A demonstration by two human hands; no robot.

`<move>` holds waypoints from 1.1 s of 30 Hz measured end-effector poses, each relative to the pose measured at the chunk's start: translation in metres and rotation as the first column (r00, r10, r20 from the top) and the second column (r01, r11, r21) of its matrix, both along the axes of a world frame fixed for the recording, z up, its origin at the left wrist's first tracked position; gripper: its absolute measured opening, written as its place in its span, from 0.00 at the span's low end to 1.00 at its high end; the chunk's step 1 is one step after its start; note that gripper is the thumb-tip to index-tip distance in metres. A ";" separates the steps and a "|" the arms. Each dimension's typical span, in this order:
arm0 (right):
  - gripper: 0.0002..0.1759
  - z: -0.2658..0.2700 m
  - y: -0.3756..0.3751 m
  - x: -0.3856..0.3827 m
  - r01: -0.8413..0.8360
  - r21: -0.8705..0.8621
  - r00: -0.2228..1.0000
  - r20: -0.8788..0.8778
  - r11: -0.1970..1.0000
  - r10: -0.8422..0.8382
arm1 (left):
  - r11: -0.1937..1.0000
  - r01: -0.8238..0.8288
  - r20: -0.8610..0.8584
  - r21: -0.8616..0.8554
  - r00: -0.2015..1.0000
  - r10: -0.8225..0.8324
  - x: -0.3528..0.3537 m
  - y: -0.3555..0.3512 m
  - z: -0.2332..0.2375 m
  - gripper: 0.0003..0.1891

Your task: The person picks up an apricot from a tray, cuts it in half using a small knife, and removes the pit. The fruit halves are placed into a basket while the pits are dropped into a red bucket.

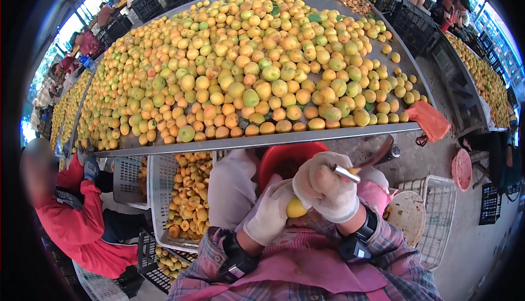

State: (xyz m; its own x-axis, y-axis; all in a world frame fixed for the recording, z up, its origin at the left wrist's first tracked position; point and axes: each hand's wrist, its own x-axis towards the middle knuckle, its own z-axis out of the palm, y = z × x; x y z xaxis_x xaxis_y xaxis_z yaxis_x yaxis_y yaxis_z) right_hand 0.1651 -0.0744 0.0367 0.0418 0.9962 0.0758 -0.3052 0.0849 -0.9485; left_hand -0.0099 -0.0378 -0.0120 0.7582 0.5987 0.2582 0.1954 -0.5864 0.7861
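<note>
My left hand (269, 213), in a white glove, is closed on a yellow apricot (296, 208) in front of my chest. Right beside it, my right hand (327, 186), also gloved, is closed around a tool with a shiny metal end (346, 173); a blurred brownish part sticks out past the metal. The two gloves are close together, just above a red bucket (264, 164) between my knees. Beyond them, a metal table (251, 141) carries a wide heap of whole apricots (235, 65).
A white crate (160, 202) of halved apricots (188, 191) stands at my left, near a co-worker in red (82, 219). At my right are a white basket (440, 213) and a round pan (406, 213). An orange-red bag (429, 120) hangs on the table's corner.
</note>
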 end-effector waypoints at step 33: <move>0.12 -0.067 -0.005 -0.057 0.044 0.425 0.731 0.603 0.904 -0.319 | 0.746 0.112 0.121 -0.657 0.992 -0.042 -0.024 -0.019 -0.088 0.21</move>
